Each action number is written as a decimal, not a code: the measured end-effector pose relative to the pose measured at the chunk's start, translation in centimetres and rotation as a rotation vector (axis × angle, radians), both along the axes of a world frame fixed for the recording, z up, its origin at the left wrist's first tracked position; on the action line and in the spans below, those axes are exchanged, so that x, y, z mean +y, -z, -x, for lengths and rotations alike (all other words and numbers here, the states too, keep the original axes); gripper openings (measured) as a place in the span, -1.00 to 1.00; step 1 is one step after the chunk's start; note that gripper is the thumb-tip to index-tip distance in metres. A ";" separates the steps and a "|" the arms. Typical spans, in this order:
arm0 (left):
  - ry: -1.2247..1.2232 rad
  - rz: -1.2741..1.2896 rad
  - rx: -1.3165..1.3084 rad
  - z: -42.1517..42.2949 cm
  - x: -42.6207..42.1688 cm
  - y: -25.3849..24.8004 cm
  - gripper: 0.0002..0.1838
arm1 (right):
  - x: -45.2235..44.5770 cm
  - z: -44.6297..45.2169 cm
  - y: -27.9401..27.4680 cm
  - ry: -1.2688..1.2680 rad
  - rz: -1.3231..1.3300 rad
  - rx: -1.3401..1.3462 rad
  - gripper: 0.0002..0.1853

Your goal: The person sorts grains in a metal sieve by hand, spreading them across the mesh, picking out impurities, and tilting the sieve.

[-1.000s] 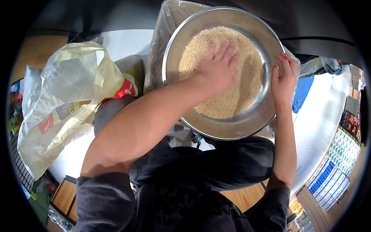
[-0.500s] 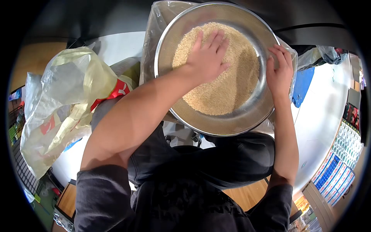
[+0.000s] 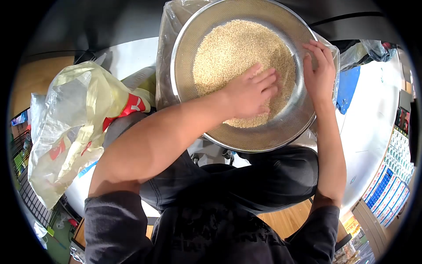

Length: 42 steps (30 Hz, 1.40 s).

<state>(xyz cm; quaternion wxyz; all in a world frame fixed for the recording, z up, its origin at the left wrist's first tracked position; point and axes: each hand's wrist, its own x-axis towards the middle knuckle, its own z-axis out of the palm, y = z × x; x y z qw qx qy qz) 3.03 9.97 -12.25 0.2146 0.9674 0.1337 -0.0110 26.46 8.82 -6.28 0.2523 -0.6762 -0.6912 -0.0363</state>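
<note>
A round metal sieve [image 3: 281,141] with a perforated wall holds a bed of pale, husked-looking grain [image 3: 237,48]. My left hand [image 3: 255,92] lies on the grain's lower right part, palm down, fingers apart and a little bent; its fingertips are slightly blurred. On the sieve's right side, my right hand [image 3: 320,72] grips the rim, fingers curled over it. Beneath the sieve is a clear plastic bag [image 3: 166,57], its edges showing at the left and right. What the bag contains is hidden by the sieve.
A large yellowish translucent bag with red print [image 3: 79,127] stands left of my left arm. A blue flat piece [image 3: 348,90] lies right of the sieve on the white surface [image 3: 367,114]. A black cable [image 3: 347,16] runs behind. Stacked packages [image 3: 387,193] are at far right.
My left hand has swept across the grain from the upper middle to the lower right, its fingers now more bent. My right hand stays on the rim. The view has shifted slightly.
</note>
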 end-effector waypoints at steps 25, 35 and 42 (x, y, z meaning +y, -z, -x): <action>-0.032 -0.050 -0.069 -0.3 -1.7 0.0 -0.20 | 0.2 -0.2 0.5 0.045 0.069 0.088 -0.77; -0.411 -0.188 0.078 0.3 1.0 1.0 -0.18 | 0.3 -0.6 0.6 0.022 0.063 0.042 -0.75; -0.002 0.026 0.056 0.1 -3.3 -1.0 -0.21 | 0.3 -1.3 1.5 -0.013 0.021 -0.035 -0.74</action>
